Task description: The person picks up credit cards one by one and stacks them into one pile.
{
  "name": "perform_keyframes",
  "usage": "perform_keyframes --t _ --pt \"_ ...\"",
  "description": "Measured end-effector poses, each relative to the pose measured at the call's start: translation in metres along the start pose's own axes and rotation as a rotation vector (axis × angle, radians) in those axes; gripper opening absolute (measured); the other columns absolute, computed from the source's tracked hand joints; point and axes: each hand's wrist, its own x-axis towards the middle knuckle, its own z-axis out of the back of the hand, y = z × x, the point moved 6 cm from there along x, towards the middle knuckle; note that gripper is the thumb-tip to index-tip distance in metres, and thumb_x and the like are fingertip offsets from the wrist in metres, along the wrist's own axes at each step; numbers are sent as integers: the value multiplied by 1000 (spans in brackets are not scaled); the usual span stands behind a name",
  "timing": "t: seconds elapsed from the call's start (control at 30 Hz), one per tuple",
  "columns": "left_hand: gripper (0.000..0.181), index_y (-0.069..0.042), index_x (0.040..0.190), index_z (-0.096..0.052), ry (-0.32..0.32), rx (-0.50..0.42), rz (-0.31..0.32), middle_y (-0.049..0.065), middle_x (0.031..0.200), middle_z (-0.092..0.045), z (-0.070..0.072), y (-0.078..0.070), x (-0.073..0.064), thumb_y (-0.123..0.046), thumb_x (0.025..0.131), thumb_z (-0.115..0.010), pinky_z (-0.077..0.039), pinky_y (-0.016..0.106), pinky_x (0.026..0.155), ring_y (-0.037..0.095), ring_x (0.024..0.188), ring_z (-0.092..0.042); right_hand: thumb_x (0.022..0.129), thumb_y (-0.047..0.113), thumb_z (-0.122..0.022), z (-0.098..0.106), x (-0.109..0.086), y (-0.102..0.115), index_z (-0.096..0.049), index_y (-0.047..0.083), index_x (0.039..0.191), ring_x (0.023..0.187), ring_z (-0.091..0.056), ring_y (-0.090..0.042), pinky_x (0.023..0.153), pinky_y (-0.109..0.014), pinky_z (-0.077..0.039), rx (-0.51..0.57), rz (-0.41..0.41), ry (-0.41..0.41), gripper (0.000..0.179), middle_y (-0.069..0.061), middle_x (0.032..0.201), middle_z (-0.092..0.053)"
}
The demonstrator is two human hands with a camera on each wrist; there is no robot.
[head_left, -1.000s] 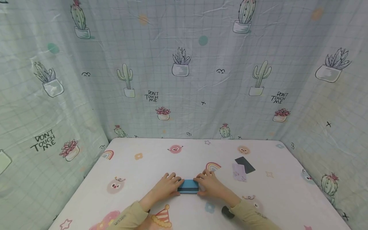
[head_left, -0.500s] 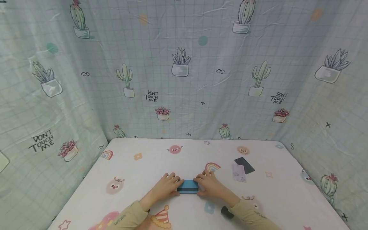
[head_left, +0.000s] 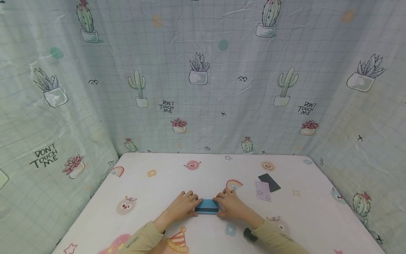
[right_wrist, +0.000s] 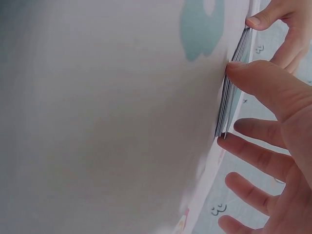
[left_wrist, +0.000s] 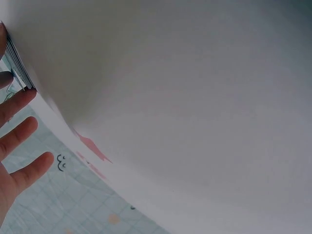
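A small stack of thin cards [head_left: 206, 204], blue on top with a dark stripe, lies at the middle of the table between both hands. My left hand [head_left: 182, 208] grips its left end, thumb at the near edge and fingers at the far side. The right hand [head_left: 234, 204] holds the right end the same way. In the right wrist view, the layered edges of the cards [right_wrist: 229, 102] show between thumb and fingers, with the outer fingers spread apart. Only a corner of the stack [left_wrist: 18, 61] enters the left wrist view.
Right of the hands, a light purple card [head_left: 263, 191] overlaps a dark card [head_left: 269, 182] on the table [head_left: 152, 190]. A black object [head_left: 250, 234] shows beside the right sleeve. Cactus-print cloth [head_left: 203, 106] hangs behind the table and at both sides.
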Motion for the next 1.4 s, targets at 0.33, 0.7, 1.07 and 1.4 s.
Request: perform_keyframes --t 0.33,0.7,1.07,1.4 --pt "53 -20 122 -53 -3 -6 0 -3 108 -58 2 -1 -3 -50 79 -55 -43 34 78 14 98 -49 73 39 -68 0 0 1 -58 13 115 95 -40 -17 79 -39 -35 13 -16 17 51 1 107 -59" --pt "52 -21 121 -54 -18 21 -1 -4 105 -58 2 0 -3 -51 78 -55 -43 33 77 14 97 -49 73 39 -68 -3 0 0 -58 13 115 95 -41 -16 78 -38 -34 12 1 -1 50 1 107 -59" --pt "52 -22 119 -55 -2 30 3 -4 103 -58 2 1 -1 -52 77 -56 -43 33 77 13 95 -49 74 40 -67 -2 0 0 -57 15 116 93 -39 -16 77 -36 -32 20 -5 2 50 1 105 -57" --pt "52 -20 121 -54 38 -13 33 -3 107 -58 3 2 -2 -51 79 -55 -43 35 80 14 99 -48 74 40 -67 -2 -1 0 -57 15 116 91 -40 -16 74 -34 -32 16 22 -13 50 0 105 -57"
